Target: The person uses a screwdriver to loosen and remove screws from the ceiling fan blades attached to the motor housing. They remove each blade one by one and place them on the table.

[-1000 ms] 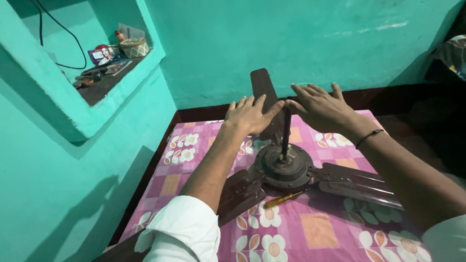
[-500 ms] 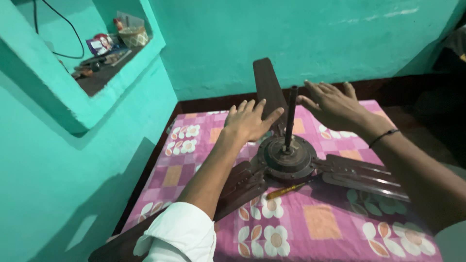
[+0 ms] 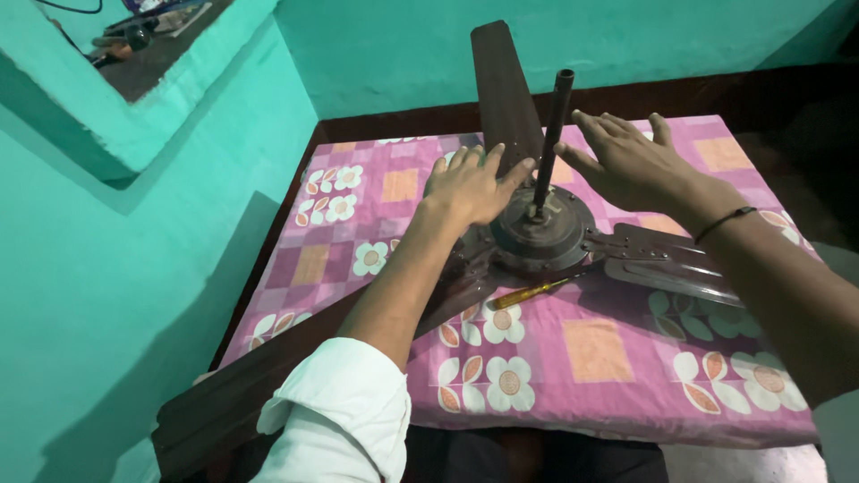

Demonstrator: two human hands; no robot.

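Note:
A dark brown ceiling fan lies on the table, its round motor hub (image 3: pixel 542 240) in the middle and a black downrod (image 3: pixel 550 134) standing upright from it. One blade (image 3: pixel 503 85) points away from me, another (image 3: pixel 671 259) runs right, a third (image 3: pixel 268 376) reaches toward my lower left. My left hand (image 3: pixel 468 185) rests flat, fingers spread, on the hub's left side and the base of the far blade. My right hand (image 3: pixel 626 161) hovers open just right of the downrod, palm down; a black band circles its wrist. A yellow-handled screwdriver (image 3: pixel 530 293) lies on the cloth under the hub's front edge.
The table wears a pink and purple patchwork cloth with flower prints (image 3: pixel 617 349). Teal walls close in at the left and back. A wall niche (image 3: pixel 143 45) at upper left holds small clutter. A dark wooden edge (image 3: pixel 716 89) runs behind the table.
The view has come closer and tilted down over the fan. Both hands have slid lower toward the hub, the left now lying flat on it, the right beside the downrod.

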